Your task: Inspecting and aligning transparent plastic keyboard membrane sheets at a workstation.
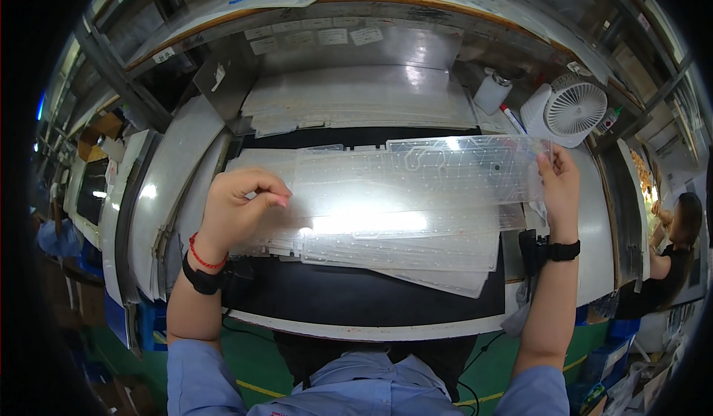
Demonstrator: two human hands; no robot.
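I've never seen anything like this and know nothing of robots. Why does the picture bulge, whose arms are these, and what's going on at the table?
There is no robot here, just a person working bare-handed. The single picture comes from a wide fisheye camera worn on the person's head, looking down. That lens bends straight edges, especially near the rim.

The right hand has the right edge of a clear sheet in its grip. The left hand has its thumb and fingertips together near the left side; I cannot tell whether it pinches anything.

Below lies a pile of similar sheets on a black mat. Farther back are more flat sheets, a white bottle and a white fan.
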